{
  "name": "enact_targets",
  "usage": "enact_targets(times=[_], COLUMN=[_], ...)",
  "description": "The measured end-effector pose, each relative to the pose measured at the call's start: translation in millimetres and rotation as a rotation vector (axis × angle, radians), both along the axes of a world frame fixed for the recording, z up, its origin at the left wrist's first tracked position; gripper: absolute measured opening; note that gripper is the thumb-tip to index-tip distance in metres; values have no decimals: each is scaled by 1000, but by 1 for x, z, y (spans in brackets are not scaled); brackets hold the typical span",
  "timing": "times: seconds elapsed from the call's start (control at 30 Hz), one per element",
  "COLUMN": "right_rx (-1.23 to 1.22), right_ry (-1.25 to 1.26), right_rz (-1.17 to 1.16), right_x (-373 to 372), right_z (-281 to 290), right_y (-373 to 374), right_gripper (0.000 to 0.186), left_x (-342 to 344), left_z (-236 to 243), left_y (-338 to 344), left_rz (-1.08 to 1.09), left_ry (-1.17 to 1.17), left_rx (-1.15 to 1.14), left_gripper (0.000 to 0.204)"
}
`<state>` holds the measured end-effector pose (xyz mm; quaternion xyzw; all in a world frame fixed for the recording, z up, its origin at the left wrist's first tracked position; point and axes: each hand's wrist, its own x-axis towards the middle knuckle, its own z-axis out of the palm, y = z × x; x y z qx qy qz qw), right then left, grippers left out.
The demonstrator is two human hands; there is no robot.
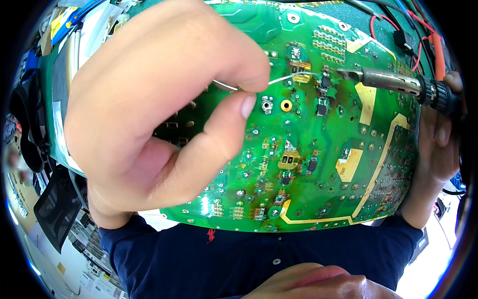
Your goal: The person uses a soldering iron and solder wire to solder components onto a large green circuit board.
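Observation:
A large green circuit board [331,134] with gold pads and brown stained patches spreads out under my hands. My left hand [144,94] is closed over its left part, thumb and forefinger pinching a thin strand of solder wire [293,76]. The wire's free end points right, toward a small black chip [325,80] near the far side. From the right, my right hand [435,142] grips a soldering iron [393,82], partly cut off by the dark rim. Its tip is just right of that chip; whether it touches the board I cannot tell.
Red and black leads with an orange-red probe handle [437,57] lie at the far right, beside a black clip [404,43]. A green mat [366,26] shows behind the board. Papers and a black panel [56,209] are at the left.

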<state>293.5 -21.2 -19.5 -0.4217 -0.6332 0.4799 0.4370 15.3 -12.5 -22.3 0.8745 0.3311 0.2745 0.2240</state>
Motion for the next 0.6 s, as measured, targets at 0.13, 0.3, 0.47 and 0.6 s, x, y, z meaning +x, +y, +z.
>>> enact_targets(times=[0.13, 0.3, 0.47, 0.6], right_rx=[-19, -14, -31, -49], right_ry=[21, -53, -69, -64], right_rz=[-11, -7, -8, -19], right_x=[-9, -9, -14, -10], right_z=[3, 7, 10, 10], right_y=[1, 0, 0, 2], right_gripper=[49, 49, 49, 49], left_x=[-3, -4, -6, -6], left_z=[3, 2, 6, 0], left_y=[0, 0, -5, -6], left_rz=[14, 59, 184, 266], left_ry=[-2, -41, -96, -221], left_rx=[18, 41, 8, -19], left_gripper=[17, 16, 14, 15])
